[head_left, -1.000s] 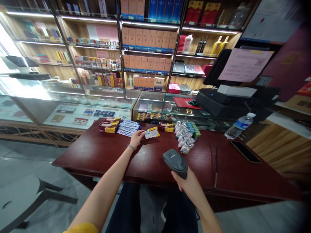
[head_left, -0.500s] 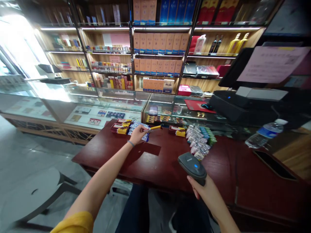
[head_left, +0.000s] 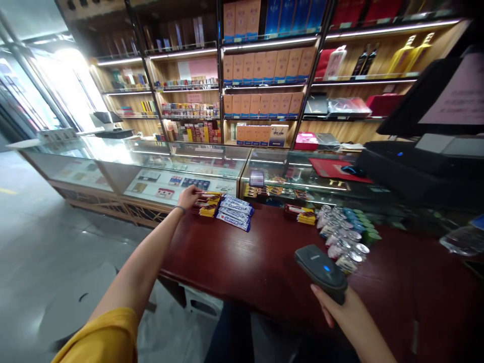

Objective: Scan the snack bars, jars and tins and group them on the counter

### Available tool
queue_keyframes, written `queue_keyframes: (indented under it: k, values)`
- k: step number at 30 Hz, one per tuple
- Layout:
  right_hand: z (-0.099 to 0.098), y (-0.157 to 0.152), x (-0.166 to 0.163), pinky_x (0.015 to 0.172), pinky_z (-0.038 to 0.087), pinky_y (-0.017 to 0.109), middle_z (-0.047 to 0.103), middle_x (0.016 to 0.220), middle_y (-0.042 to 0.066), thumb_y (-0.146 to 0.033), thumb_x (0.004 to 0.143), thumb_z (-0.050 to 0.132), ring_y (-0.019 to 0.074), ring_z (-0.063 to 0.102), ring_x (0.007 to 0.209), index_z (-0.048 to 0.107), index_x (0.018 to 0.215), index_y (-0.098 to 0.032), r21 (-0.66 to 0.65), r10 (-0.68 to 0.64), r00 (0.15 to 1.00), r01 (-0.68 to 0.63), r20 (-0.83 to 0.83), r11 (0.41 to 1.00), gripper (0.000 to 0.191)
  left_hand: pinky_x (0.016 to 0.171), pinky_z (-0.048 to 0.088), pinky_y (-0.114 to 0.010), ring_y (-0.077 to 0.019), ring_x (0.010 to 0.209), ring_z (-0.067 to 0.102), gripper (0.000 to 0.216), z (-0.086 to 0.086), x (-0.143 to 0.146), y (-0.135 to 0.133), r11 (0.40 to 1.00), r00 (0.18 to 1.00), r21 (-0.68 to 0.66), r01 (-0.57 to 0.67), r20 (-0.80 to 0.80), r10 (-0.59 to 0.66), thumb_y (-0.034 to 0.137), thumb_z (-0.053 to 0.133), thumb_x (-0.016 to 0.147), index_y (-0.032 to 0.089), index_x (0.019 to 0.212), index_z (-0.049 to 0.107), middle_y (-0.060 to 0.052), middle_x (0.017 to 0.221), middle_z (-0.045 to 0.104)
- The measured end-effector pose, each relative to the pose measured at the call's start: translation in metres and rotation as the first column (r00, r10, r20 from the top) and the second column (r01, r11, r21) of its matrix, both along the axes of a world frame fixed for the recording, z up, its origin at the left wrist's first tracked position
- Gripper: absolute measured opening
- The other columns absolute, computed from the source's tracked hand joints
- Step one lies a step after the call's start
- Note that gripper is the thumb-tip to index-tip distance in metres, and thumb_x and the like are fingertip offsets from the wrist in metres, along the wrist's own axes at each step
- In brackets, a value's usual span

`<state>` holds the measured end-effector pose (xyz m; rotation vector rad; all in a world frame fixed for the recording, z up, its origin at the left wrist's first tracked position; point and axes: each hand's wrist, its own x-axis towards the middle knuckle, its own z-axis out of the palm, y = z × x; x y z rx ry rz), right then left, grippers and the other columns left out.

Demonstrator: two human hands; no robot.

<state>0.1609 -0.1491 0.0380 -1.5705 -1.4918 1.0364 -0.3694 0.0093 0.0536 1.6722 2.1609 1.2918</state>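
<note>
My left hand [head_left: 189, 195] is at the back left of the brown-and-yellow wrapped snack bars [head_left: 208, 204], its fingers closed on a bar at the pile's far edge. Just right of that pile lie several blue-and-white wrapped bars [head_left: 235, 212]. My right hand [head_left: 336, 307] is wrapped round the handle of a dark grey barcode scanner [head_left: 321, 269], held above the table with a blue light showing on top. Beyond the scanner, another pile of brown-and-yellow bars [head_left: 300, 214] lies beside rows of small packs with silvery tops [head_left: 342, 239].
All this rests on a dark red wooden table [head_left: 242, 257]. Glass display counters [head_left: 181, 161] run behind it, with tall stocked shelves beyond. On the right are a dark monitor [head_left: 427, 96] and a plastic bottle [head_left: 463, 239]. A grey stool [head_left: 79, 302] stands at the left.
My left hand has moved left with the yellow-wrapped bar, from over the blue-and-white bars to the brown-and-yellow pile. The view has shifted; my right hand still holds the scanner.
</note>
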Motion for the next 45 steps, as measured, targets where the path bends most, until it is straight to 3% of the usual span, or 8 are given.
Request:
queue_keyframes:
  k: [6,15,22,31,37,41,45]
  values:
    - [0.002,0.004,-0.006,0.043,0.038,0.029,0.046,0.034,-0.009,-0.058,0.075,0.065,0.0182,0.046,0.034,0.06,0.102,-0.019,-0.014,-0.055,0.998,0.054,-0.005,0.998,0.048,0.074,0.05,-0.029,-0.0219,0.084,0.069,0.017,-0.011,-0.016,0.024,0.998,0.998,-0.062,-0.034,-0.055,0.031,0.03,0.068,0.073,0.022,0.088,0.073,-0.003,0.087,0.077]
    - [-0.001,0.004,-0.006,0.041,0.038,0.03,0.044,0.033,-0.009,-0.062,0.075,0.062,0.019,0.046,0.033,0.061,0.102,-0.021,-0.032,-0.064,0.998,0.065,0.029,0.997,0.049,0.081,0.057,-0.033,-0.0234,0.086,0.071,0.02,-0.032,-0.037,0.04,0.984,0.984,-0.079,0.161,0.095,-0.153,0.034,0.077,0.065,0.022,0.081,0.074,-0.003,0.086,0.078]
    - [-0.004,0.005,-0.006,0.044,0.04,0.031,0.046,0.033,-0.009,-0.06,0.075,0.064,0.019,0.049,0.033,0.059,0.099,-0.02,-0.049,-0.063,0.997,0.065,0.048,0.997,0.047,0.093,0.057,-0.036,-0.0242,0.094,0.073,0.031,-0.032,-0.043,0.041,0.969,0.972,-0.125,0.211,0.13,-0.195,0.023,0.066,0.062,0.021,0.09,0.079,-0.003,0.094,0.079]
    - [0.004,0.001,-0.006,0.043,0.04,0.03,0.045,0.034,-0.009,-0.058,0.076,0.064,0.0184,0.048,0.033,0.06,0.098,-0.02,-0.006,-0.049,0.999,0.05,0.013,0.999,0.045,0.085,0.058,-0.033,-0.0255,0.094,0.072,0.035,-0.029,-0.037,0.032,0.984,0.985,-0.118,0.133,0.124,-0.118,0.031,0.065,0.069,0.019,0.099,0.079,-0.005,0.096,0.08]
    - [0.011,-0.004,-0.002,0.042,0.039,0.029,0.047,0.035,-0.009,-0.056,0.077,0.065,0.018,0.048,0.034,0.059,0.102,-0.02,0.02,-0.073,0.997,0.074,-0.036,0.997,0.044,0.079,0.06,-0.034,-0.0237,0.087,0.073,0.038,-0.007,-0.005,0.02,0.99,0.977,-0.041,0.133,0.174,-0.124,0.041,0.064,0.08,0.019,0.11,0.075,-0.007,0.099,0.079]
    - [0.01,-0.004,0.006,0.04,0.037,0.027,0.047,0.037,-0.011,-0.054,0.077,0.067,0.0159,0.045,0.032,0.058,0.105,-0.02,0.027,-0.071,0.993,0.074,-0.094,0.997,0.045,0.079,0.059,-0.033,-0.0221,0.088,0.072,0.036,0.006,0.036,0.015,0.99,0.977,0.001,0.141,0.159,-0.14,0.044,0.06,0.088,0.021,0.111,0.073,-0.006,0.102,0.077]
    - [0.005,0.0,0.019,0.039,0.038,0.026,0.048,0.038,-0.011,-0.055,0.073,0.072,0.0147,0.046,0.032,0.058,0.098,-0.02,0.013,-0.049,0.988,0.052,-0.147,0.999,0.045,0.091,0.056,-0.034,-0.0236,0.101,0.07,0.033,0.003,0.089,0.019,0.982,0.981,0.061,0.177,0.067,-0.181,0.042,0.06,0.089,0.02,0.111,0.073,-0.006,0.107,0.077]
